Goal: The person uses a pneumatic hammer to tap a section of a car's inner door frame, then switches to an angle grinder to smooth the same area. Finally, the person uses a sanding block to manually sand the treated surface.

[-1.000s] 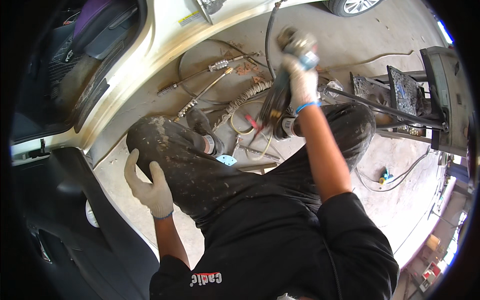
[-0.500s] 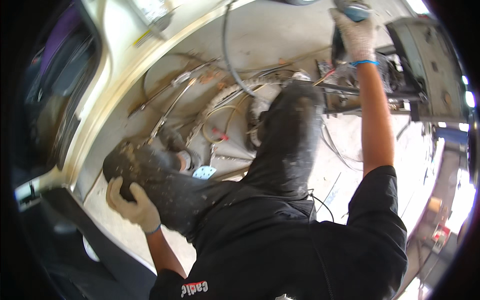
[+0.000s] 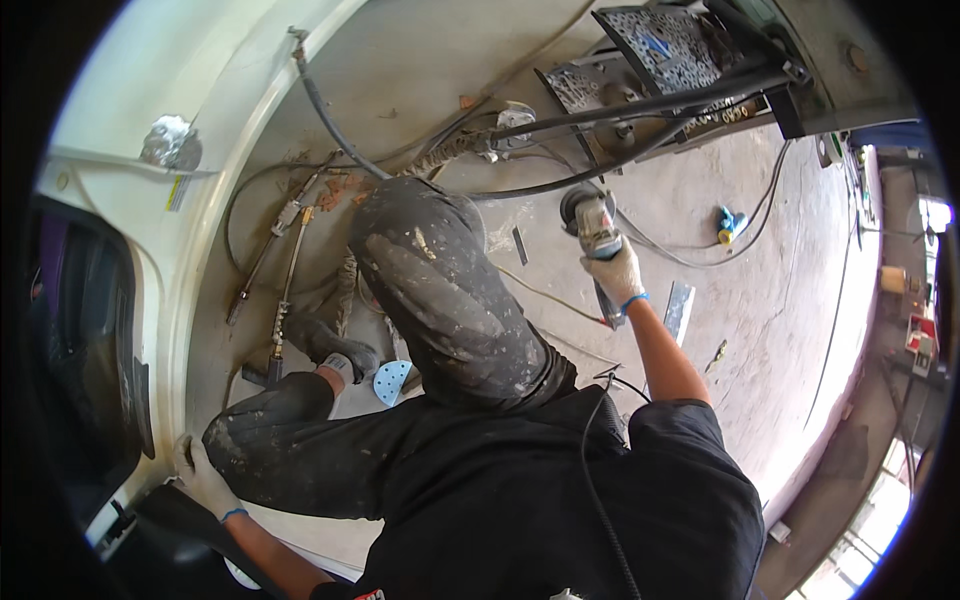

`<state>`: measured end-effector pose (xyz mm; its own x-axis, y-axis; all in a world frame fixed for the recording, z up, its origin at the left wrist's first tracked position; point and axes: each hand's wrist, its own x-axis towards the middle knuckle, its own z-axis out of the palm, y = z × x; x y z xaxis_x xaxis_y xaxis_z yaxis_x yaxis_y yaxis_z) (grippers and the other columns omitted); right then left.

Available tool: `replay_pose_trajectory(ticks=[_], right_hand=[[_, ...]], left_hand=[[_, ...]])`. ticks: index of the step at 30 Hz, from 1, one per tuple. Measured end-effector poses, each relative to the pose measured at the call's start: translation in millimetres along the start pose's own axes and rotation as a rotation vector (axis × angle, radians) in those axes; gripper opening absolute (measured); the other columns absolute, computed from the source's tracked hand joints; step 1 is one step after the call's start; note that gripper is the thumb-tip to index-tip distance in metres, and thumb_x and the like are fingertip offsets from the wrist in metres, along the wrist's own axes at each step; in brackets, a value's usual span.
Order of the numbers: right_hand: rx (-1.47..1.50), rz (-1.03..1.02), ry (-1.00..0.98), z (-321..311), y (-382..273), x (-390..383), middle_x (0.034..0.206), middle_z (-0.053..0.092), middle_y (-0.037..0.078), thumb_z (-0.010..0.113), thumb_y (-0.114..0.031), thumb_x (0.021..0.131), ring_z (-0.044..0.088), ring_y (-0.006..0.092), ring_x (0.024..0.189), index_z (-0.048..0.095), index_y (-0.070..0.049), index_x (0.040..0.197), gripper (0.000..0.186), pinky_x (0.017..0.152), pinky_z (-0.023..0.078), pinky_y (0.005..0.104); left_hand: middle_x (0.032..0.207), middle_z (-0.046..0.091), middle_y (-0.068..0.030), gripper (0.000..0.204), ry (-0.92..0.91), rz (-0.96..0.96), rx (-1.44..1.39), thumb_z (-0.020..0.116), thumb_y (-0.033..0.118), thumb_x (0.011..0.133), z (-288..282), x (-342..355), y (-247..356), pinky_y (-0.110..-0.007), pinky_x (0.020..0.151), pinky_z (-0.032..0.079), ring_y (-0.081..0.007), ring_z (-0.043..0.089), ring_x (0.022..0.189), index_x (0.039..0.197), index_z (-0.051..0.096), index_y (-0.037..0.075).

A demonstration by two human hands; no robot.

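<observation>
My right hand [image 3: 617, 275], in a pale work glove, is wrapped round the body of an angle grinder [image 3: 601, 238]. The grinder is held above the concrete floor to the right of my raised knee, its round dark disc [image 3: 578, 206] at the far end. My left hand [image 3: 207, 482], also gloved, rests at the lower edge of the vehicle's opening beside my left knee. Its fingers are stretched out and I see no object in them. The white vehicle body [image 3: 215, 95] curves along the left, with a shiny bare-metal patch [image 3: 172, 142] on it.
Two long metal rods with fittings [image 3: 268, 240] lie on the floor beside hoses [image 3: 335, 125]. A blue perforated sanding disc [image 3: 393, 382] lies near my foot. A metal stand with perforated plates [image 3: 672, 50] stands far right, a blue-yellow tool [image 3: 731, 225] nearer. A cable [image 3: 598, 470] crosses my shirt.
My right hand has brought the grinder down and nearer, leftward in view. My left hand has moved left and down to the vehicle's edge. The view has shifted, showing more floor on the right.
</observation>
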<state>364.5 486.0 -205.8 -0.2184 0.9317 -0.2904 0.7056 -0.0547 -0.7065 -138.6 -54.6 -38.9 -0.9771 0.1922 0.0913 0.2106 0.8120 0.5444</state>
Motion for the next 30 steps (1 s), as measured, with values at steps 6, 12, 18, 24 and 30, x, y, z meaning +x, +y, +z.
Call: replay_pose_trajectory(ticks=[6,12,18,24,30], right_hand=[[-0.224,0.341,-0.076,44,102,-4,0.102,0.070,0.018,0.080,-0.029,0.062,0.068,0.0334,0.097,0.058,-0.001,0.114,0.063,0.087,0.053,0.0397],[-0.150,0.566,-0.058,88,154,-2,0.094,0.071,0.015,0.080,-0.031,0.062,0.070,0.0291,0.089,0.065,-0.004,0.104,0.052,0.084,0.054,0.0380],[-0.150,0.647,0.015,116,163,1,0.105,0.071,0.017,0.077,-0.035,0.064,0.068,0.0332,0.101,0.065,-0.007,0.111,0.056,0.091,0.052,0.0399],[-0.375,0.550,-0.134,68,159,5,0.102,0.071,0.020,0.073,-0.036,0.069,0.068,0.0340,0.098,0.070,-0.005,0.105,0.047,0.088,0.053,0.0396],[-0.205,0.212,-0.035,-4,45,0,0.100,0.071,0.020,0.069,-0.035,0.076,0.069,0.0327,0.095,0.072,-0.002,0.103,0.042,0.086,0.053,0.0384]], left_hand=[[0.103,0.063,-0.0076,0.022,-0.100,-0.046,-0.029,0.056,0.016,0.096,0,22,-5,-0.031,0.094,0.043,-0.0186,0.056,0.098,0.105,0.063,-0.003],[0.104,0.061,-0.0058,0.019,-0.297,-0.036,0.025,0.054,0.013,0.096,-12,46,15,-0.029,0.093,0.042,-0.0168,0.055,0.099,0.105,0.063,-0.002],[0.100,0.058,-0.0022,0.017,-0.363,-0.122,0.084,0.055,0.012,0.095,-30,86,4,-0.027,0.089,0.043,-0.0146,0.053,0.094,0.105,0.062,0.000],[0.096,0.060,-0.0060,0.013,-0.385,0.269,0.057,0.056,0.008,0.092,37,99,18,-0.029,0.085,0.045,-0.0167,0.055,0.091,0.100,0.060,-0.001],[0.091,0.060,-0.0079,0.011,-0.261,0.318,-0.149,0.060,0.002,0.087,92,107,22,-0.031,0.083,0.047,-0.0187,0.057,0.087,0.098,0.060,-0.002]])
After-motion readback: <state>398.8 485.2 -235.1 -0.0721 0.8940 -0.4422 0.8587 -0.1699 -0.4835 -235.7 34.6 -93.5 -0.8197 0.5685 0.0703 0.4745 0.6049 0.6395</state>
